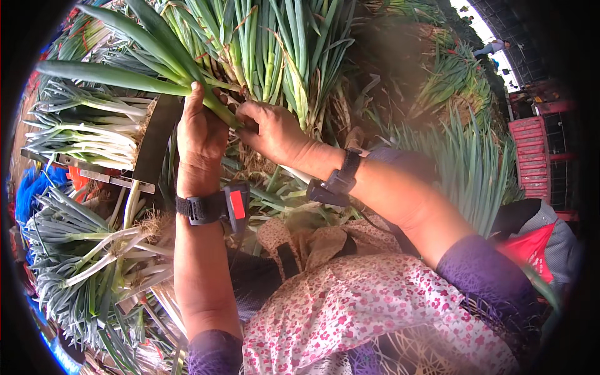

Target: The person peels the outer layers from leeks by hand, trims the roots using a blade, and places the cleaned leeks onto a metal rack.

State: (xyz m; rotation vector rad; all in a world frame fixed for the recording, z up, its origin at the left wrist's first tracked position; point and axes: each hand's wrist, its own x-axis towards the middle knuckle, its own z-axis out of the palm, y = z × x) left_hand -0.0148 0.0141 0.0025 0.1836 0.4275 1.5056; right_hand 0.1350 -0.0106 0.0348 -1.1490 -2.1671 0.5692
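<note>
A large green onion (220, 111) slants across in front of me, its broad green leaves fanning out to the upper left. My left hand (203, 134) is wrapped round it where the leaves split, thumb pointing up along it. Lower on the stalk, my right hand (272, 128) has its fingers curled in a pinch against the onion; what exactly lies between the fingertips is hidden. The stalk's lower end passes behind the right hand. Just beyond both hands stands a thick bunch of untrimmed green onions (269, 53) with some dry yellow leaves.
At left, white-stemmed green onions (94, 134) lie in a rack with a dark upright plate (155, 140). More onions (75, 250) are heaped below it. Another bunch (472, 175) stands at right, near a red slatted crate (530, 150). A person (492, 47) is far off at upper right.
</note>
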